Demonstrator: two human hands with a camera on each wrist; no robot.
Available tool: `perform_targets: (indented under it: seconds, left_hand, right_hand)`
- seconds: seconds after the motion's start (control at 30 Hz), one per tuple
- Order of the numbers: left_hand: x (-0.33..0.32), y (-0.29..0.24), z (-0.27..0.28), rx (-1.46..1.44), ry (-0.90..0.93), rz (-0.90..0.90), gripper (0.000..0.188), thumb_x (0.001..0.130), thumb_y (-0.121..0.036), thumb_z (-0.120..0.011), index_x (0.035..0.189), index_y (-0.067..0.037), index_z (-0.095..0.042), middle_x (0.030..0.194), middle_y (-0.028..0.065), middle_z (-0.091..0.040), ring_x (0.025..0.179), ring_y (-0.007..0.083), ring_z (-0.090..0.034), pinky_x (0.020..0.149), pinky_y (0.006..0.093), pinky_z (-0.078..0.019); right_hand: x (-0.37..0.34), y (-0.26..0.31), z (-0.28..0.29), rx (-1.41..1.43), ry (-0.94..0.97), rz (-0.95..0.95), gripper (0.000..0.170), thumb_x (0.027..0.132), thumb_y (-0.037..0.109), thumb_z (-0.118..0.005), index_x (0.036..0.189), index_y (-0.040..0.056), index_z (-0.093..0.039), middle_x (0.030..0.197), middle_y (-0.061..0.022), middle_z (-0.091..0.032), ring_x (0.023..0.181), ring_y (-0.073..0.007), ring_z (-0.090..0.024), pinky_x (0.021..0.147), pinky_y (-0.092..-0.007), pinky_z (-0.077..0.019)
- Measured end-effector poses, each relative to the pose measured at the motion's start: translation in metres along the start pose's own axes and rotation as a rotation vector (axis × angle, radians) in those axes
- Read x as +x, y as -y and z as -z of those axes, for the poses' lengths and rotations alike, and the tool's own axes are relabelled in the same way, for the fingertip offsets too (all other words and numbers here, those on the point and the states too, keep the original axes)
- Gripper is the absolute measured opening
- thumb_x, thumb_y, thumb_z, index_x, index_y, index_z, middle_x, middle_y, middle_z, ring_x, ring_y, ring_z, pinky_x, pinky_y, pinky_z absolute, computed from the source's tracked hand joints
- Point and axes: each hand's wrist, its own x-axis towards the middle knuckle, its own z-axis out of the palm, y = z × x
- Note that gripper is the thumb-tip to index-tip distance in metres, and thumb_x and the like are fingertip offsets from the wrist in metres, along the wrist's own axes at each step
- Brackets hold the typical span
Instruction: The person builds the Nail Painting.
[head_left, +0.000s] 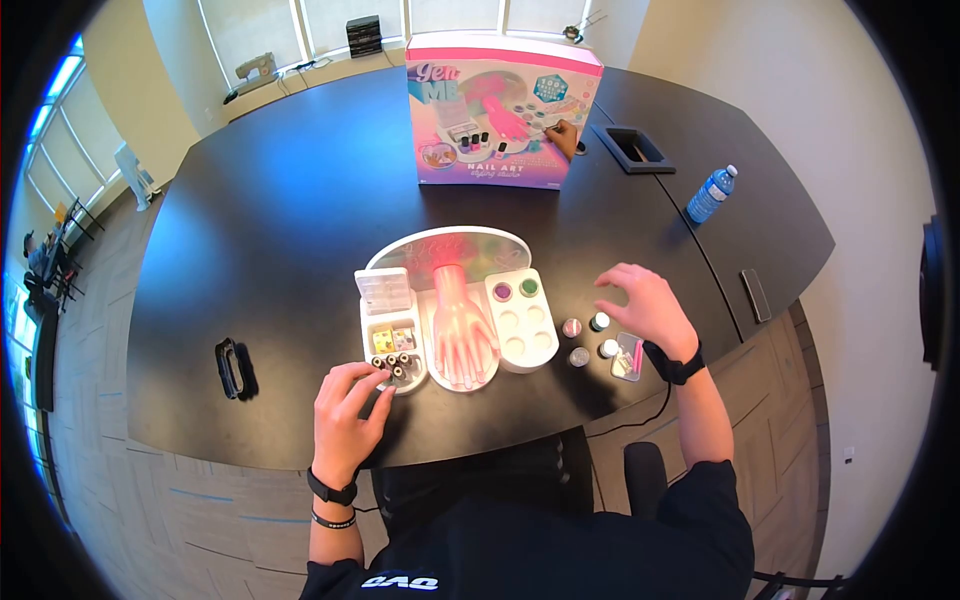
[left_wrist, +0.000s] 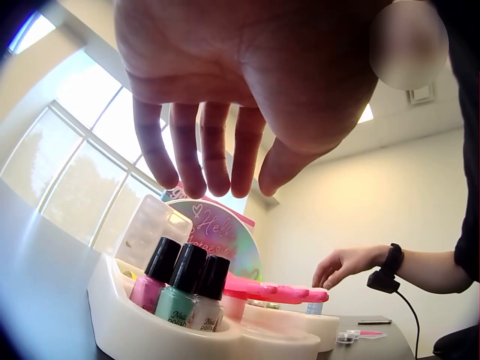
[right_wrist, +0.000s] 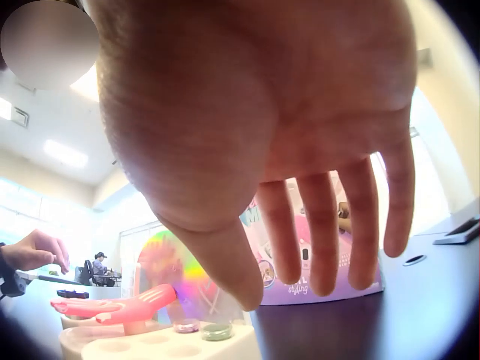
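Over the front left of a white nail art station [head_left: 407, 383], my left hand [head_left: 350, 410] hovers with loosely bent fingers and nothing in its grasp. Just past its fingertips stand several nail polish bottles [left_wrist: 180, 285] with black caps; pink, mint and pale ones show in the left wrist view. A pink model hand [head_left: 460, 330] lies palm down in the middle of the station. On its right, a tray with round wells [head_left: 520, 348] carries a purple pot [head_left: 502, 291] and a green pot [head_left: 529, 287]. My right hand [head_left: 650, 305], fingers spread and holding nothing, is above several small jars [head_left: 579, 356].
A clear box with pink sticks [head_left: 628, 357] lies beside the jars. Behind the station stands a large nail art box [head_left: 500, 120]. A water bottle [head_left: 711, 195] and a phone [head_left: 755, 295] are at the right; a black strap [head_left: 230, 368] lies at the left.
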Motion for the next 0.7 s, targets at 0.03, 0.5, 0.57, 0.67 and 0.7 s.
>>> perform_targets:
  seconds: [0.03,0.5,0.57,0.67,0.7]
  left_hand:
    - [-0.002,-0.001,0.000,-0.002,-0.002,0.001,0.026,0.085,-0.003,-0.085,0.109,-0.006,-0.078,0.108,0.0092,-0.072,0.099,0.0316,-0.069,0.085,0.0429,-0.0565]
    - [0.002,0.004,0.014,0.090,-0.017,-0.012,0.024,0.086,-0.003,-0.083,0.109,-0.005,-0.077,0.108,0.0099,-0.070,0.100,0.0325,-0.068,0.086,0.0435,-0.0556]
    - [0.002,0.004,0.016,0.095,-0.014,-0.011,0.024,0.086,-0.003,-0.083,0.109,-0.004,-0.076,0.108,0.0100,-0.070,0.101,0.0325,-0.068,0.086,0.0436,-0.0554]
    - [0.002,0.006,0.019,0.105,-0.013,-0.012,0.024,0.086,-0.004,-0.083,0.109,-0.004,-0.076,0.109,0.0103,-0.070,0.101,0.0327,-0.068,0.087,0.0439,-0.0553]
    - [0.002,0.007,0.019,0.110,-0.017,-0.013,0.024,0.086,-0.004,-0.083,0.109,-0.004,-0.076,0.110,0.0105,-0.070,0.101,0.0328,-0.068,0.087,0.0440,-0.0553]
  right_hand:
    - [-0.005,0.000,-0.002,-0.002,0.001,0.001,0.027,0.089,0.023,-0.084,0.110,0.0098,-0.076,0.108,-0.0085,-0.075,0.105,-0.0337,-0.071,0.092,-0.0461,-0.0583]
    - [-0.013,0.005,-0.046,0.159,0.180,0.109,0.018,0.086,0.009,-0.079,0.103,0.0121,-0.076,0.104,-0.0062,-0.072,0.101,-0.0334,-0.070,0.086,-0.0461,-0.0579]
    - [-0.013,0.003,-0.053,0.167,0.182,0.102,0.018,0.085,0.008,-0.078,0.103,0.0114,-0.075,0.104,-0.0060,-0.072,0.100,-0.0331,-0.070,0.086,-0.0459,-0.0579]
    - [-0.010,0.003,-0.058,0.173,0.191,0.091,0.018,0.085,0.006,-0.078,0.103,0.0099,-0.075,0.104,-0.0061,-0.071,0.100,-0.0328,-0.071,0.086,-0.0456,-0.0579]
    - [-0.009,0.003,-0.059,0.173,0.198,0.087,0.018,0.085,0.005,-0.077,0.103,0.0091,-0.075,0.105,-0.0063,-0.071,0.100,-0.0329,-0.071,0.086,-0.0456,-0.0579]
